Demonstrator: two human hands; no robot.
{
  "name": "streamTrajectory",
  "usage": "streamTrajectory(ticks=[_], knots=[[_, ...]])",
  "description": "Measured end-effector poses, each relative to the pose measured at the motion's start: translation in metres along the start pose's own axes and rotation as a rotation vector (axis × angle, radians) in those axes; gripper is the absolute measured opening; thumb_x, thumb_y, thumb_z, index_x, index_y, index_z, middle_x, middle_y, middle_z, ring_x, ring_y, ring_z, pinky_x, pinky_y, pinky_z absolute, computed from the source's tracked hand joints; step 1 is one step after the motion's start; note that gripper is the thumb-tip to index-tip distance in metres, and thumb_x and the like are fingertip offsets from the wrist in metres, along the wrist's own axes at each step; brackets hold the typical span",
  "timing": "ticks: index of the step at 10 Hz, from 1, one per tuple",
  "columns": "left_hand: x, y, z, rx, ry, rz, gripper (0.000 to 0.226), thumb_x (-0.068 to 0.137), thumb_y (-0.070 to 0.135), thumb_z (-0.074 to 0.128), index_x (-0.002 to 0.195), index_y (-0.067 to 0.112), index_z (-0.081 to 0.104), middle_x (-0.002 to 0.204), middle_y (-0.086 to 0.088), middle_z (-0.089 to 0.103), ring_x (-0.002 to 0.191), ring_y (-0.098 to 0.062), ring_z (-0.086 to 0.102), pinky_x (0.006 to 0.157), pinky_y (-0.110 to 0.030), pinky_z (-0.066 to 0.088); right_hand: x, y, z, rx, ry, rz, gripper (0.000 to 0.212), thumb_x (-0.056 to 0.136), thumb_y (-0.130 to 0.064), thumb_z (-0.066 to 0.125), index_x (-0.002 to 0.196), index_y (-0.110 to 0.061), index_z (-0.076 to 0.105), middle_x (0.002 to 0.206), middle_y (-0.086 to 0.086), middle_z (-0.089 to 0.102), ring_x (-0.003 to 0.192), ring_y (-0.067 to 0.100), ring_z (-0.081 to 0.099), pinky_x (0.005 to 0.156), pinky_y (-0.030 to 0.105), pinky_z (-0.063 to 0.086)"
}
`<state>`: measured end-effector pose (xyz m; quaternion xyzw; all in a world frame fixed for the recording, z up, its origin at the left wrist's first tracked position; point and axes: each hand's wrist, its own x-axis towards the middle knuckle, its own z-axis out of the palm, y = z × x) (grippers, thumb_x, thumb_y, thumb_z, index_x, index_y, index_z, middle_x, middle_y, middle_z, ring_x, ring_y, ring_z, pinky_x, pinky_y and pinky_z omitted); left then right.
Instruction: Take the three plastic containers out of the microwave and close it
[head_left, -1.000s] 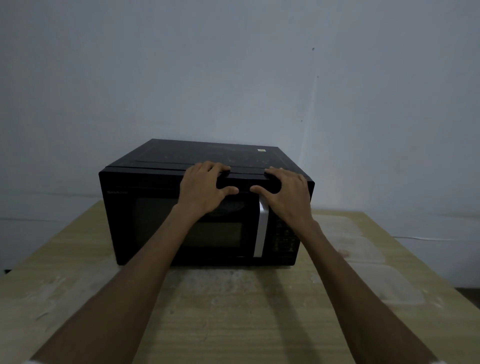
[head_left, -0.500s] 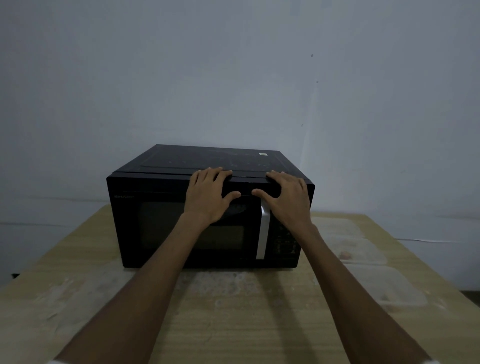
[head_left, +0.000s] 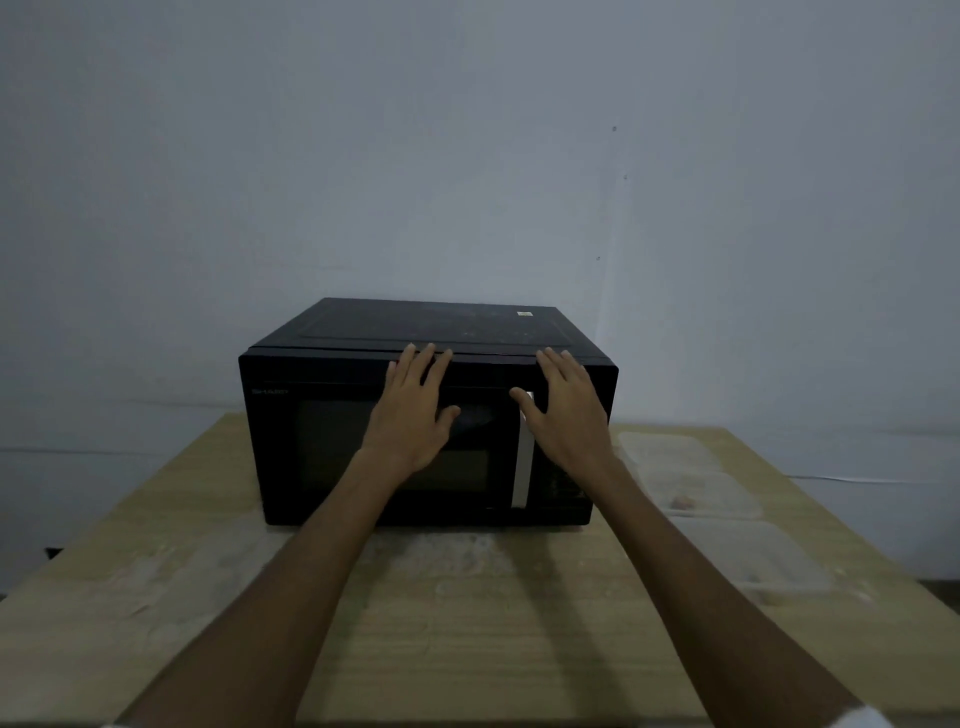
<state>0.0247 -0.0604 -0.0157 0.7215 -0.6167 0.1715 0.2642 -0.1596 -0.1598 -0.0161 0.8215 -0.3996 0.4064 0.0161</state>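
A black microwave (head_left: 322, 415) stands on the wooden table (head_left: 467, 623) with its door closed and a silver handle (head_left: 523, 467) at the door's right side. My left hand (head_left: 415, 410) lies flat against the upper door, fingers spread. My right hand (head_left: 566, 410) lies flat over the handle's top and the control panel, holding nothing. Three clear plastic containers sit in a row on the table to the right of the microwave: the far one (head_left: 665, 449), the middle one (head_left: 701, 493) and the near one (head_left: 758, 561).
A plain grey wall (head_left: 467, 156) rises behind the table. A thin cable (head_left: 831, 478) runs along the wall at the right. The table's front half lies between my forearms and the microwave.
My fingers have slid from gripping the microwave's top edge down to lying flat on its front. The view has pulled back slightly.
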Motion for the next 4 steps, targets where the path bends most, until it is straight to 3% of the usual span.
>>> streamTrajectory(ticks=[1, 4], knots=[[-0.012, 0.003, -0.009, 0.007, -0.042, -0.012, 0.074, 0.098, 0.037, 0.048, 0.158, 0.016, 0.009, 0.167, -0.008, 0.002, 0.154, -0.026, -0.005, 0.124, -0.040, 0.001, -0.008, -0.009, -0.008, -0.024, -0.056, 0.010, 0.070, 0.098, -0.050, 0.043, 0.152, -0.007, 0.030, 0.159, 0.008, 0.030, 0.151, 0.022, 0.017, 0.122, 0.034, 0.013], [-0.039, 0.000, -0.048, 0.075, -0.099, -0.039, 0.071, 0.101, 0.044, 0.037, 0.157, 0.009, 0.010, 0.166, -0.013, 0.009, 0.154, -0.028, 0.003, 0.124, -0.039, 0.002, -0.020, -0.040, -0.028, -0.095, -0.258, -0.015, 0.078, 0.099, -0.056, 0.032, 0.154, -0.003, 0.015, 0.163, 0.013, 0.015, 0.152, 0.025, 0.010, 0.122, 0.037, 0.012]])
